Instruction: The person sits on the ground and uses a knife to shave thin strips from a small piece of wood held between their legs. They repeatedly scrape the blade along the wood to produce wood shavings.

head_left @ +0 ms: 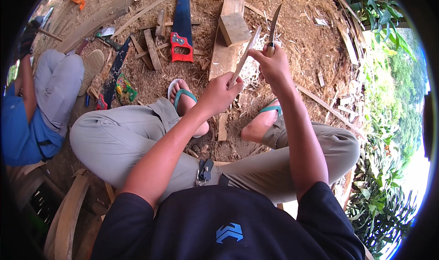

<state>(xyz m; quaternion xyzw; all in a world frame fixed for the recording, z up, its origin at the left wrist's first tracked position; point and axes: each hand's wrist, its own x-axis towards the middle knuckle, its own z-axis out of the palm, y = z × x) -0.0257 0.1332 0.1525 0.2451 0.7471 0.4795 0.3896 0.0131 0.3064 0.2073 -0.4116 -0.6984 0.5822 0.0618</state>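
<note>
My left hand (217,94) is closed round the lower end of a thin, pale wooden stick (246,54), which slants up and to the right. In my right hand (273,66) is the light handle of a knife (274,27) with a dark, narrow, slightly curved blade pointing up and away from me. My right thumb reaches toward the stick's upper part; whether it presses on the wood I cannot tell. Beyond my hands a wooden block (234,29) rests on a wide plank (222,61), and pale shavings (249,70) lie beside it.
A handsaw with a red handle (182,48) lies ahead, a second saw (114,77) to the left. Offcuts (152,50) and a green packet (125,89) lie on the sawdust-covered ground. Another person (34,104) in blue sits at far left. Plants (384,168) border the right side.
</note>
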